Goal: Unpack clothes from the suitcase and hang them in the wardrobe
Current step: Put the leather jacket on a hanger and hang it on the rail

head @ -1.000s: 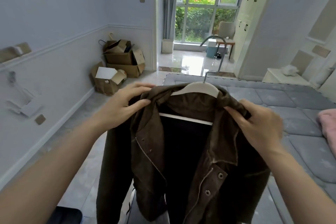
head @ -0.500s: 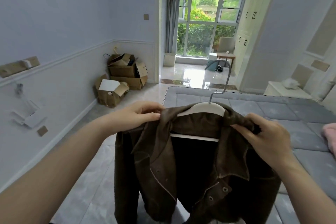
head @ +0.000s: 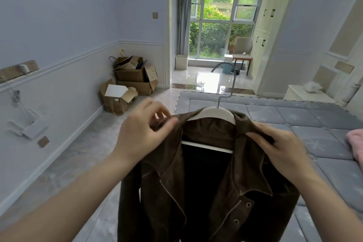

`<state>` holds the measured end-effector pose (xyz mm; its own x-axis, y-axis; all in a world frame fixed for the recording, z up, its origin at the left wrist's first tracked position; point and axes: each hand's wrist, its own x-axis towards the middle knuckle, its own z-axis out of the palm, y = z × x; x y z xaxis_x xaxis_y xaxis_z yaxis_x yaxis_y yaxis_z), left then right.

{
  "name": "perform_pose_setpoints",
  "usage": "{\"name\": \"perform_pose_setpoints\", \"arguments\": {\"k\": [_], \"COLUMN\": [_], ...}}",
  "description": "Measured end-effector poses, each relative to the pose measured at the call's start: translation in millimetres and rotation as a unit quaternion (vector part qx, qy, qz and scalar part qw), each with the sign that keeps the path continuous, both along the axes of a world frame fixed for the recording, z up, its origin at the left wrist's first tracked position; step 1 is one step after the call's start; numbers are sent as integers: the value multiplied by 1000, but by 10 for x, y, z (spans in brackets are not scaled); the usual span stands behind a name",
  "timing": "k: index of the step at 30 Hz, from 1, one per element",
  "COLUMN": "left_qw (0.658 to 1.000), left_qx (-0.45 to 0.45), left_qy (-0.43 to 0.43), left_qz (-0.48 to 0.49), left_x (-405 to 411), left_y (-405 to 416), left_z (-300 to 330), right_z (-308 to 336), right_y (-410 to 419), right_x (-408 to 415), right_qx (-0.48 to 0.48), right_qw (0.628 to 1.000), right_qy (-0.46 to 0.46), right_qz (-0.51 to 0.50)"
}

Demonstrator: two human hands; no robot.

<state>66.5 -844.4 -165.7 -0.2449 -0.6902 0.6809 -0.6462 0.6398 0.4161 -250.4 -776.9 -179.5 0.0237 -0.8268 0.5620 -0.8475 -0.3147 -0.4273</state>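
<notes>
Since 0.5 s ago, left hand (head: 143, 133) has been lifted off the shoulder seam, fingers curled, tips just by the jacket (head: 206, 179) collar; grip can't be told.

Jacket is held up at frame centre on the white hanger (head: 212, 113), right hand (head: 279, 149) gripping its collar. Garment is hung on hanger but not yet carried to wardrobe (head: 269, 25), upper right w/ doors closed. Grey bed (head: 294, 116) is seen at right, cardboard boxes (head: 129, 82) at left wall; suitcase not in view.

Left hand (head: 144, 131) fingers curled, pinching; right hand (head: 282, 149) gripping.
</notes>
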Motion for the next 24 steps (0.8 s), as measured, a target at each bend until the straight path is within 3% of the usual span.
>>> {"name": "perform_pose_setpoints", "arguments": {"k": [3, 7, 11, 13, 17, 20, 24], "left_qw": [984, 970, 993, 998, 990, 995, 972], "left_qx": [-51, -28, -25, -26, 105, -4, 36], "left_qy": [-145, -174, -14, 19, -64, -101, -231], "left_qz": [93, 166, 115, 60, -68, -8, -8], "left_x": [-18, -34, -79, -121, -70, 109, 207], "left_y": [58, -46, -52, -15, 23, -108, -288], "left_z": [-227, -404, -95, 131, 114, 2, -145], "right_z": [-42, -69, -119, -127, -74, -41, 45], "right_y": [-14, -45, -99, -93, -37, 29, 57], "right_x": [58, 158, 199, 234, 195, 195, 264], "right_qx": [0, 12, 19, 18, 20, 35, 44], "right_qw": [1000, 999, 998, 998, 995, 993, 991], "right_qy": [-1, -10, -20, -40, -88, -114, -126], "right_qz": [-27, -50, -55, -47, -39, -25, -24]}}
